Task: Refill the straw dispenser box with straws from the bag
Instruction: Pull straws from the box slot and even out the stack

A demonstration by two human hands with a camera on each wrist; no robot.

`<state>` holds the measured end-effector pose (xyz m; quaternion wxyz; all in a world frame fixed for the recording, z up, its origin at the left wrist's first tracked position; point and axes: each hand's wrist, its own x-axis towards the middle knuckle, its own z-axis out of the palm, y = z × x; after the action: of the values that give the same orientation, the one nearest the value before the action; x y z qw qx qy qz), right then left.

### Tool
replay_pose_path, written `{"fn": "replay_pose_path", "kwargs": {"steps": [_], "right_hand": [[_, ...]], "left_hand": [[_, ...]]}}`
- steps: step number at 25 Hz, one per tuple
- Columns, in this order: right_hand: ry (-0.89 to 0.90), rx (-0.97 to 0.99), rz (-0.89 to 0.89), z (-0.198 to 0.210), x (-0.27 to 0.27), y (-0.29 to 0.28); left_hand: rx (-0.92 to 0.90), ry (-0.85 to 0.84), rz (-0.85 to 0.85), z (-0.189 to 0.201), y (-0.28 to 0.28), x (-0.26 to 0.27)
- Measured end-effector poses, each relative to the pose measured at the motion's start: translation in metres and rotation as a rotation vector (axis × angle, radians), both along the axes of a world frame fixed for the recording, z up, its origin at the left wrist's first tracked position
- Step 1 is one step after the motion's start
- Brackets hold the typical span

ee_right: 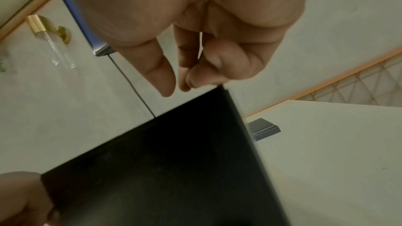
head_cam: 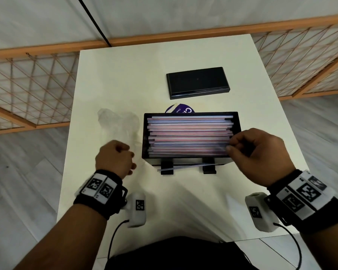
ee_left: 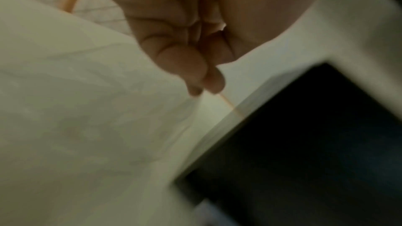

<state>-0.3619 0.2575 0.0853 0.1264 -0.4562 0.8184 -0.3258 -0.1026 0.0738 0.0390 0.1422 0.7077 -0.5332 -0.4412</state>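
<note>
The black dispenser box (head_cam: 143, 137) stands open in the middle of the white table, packed with pink and purple straws (head_cam: 189, 133) lying left to right. My right hand (head_cam: 230, 147) is at the box's near right corner, thumb and fingers pinching the end of a thin straw that lies along the front of the pile. In the right wrist view the right hand (ee_right: 187, 83) has its thumb pressed to a fingertip just above the box (ee_right: 163, 161). My left hand (head_cam: 115, 156) hovers curled left of the box and holds nothing; the left wrist view shows its fingers (ee_left: 206, 82) folded in.
A crumpled clear plastic bag (head_cam: 119, 123) lies left of the box. The box's black lid (head_cam: 197, 82) lies flat at the back. A purple round object (head_cam: 180, 110) peeks from behind the box. One straw (head_cam: 185, 167) rests in the front dispensing cradle. A wooden lattice railing borders the table.
</note>
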Motion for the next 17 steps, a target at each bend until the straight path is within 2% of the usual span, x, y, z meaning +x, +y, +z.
{"fn": "replay_pose_path", "kwargs": {"steps": [2,3,4,6,8,12,14,17], "right_hand": [[0.032,-0.003,0.105,-0.009,0.003,0.003],[0.033,-0.001,0.133,-0.012,0.004,0.003],[0.033,-0.002,0.142,-0.014,0.004,0.002],[0.040,-0.004,0.134,-0.016,0.002,0.002],[0.051,-0.003,0.134,-0.018,0.002,0.002],[0.040,-0.021,0.146,-0.018,0.002,0.003],[0.051,-0.034,0.158,-0.015,0.003,0.002],[0.104,-0.086,0.236,-0.003,0.010,-0.002]], "left_hand": [[0.261,-0.069,-0.167,-0.021,0.013,-0.002],[0.382,-0.046,-0.208,-0.031,0.021,-0.006],[0.488,0.022,-0.193,-0.037,0.030,-0.009],[0.621,0.187,-0.045,-0.049,0.041,-0.015],[0.636,0.272,0.080,-0.055,0.046,-0.018],[0.538,0.326,0.121,-0.058,0.046,-0.018],[0.480,0.368,0.083,-0.052,0.045,-0.010],[0.402,0.426,-0.068,-0.030,0.037,0.014]]}}
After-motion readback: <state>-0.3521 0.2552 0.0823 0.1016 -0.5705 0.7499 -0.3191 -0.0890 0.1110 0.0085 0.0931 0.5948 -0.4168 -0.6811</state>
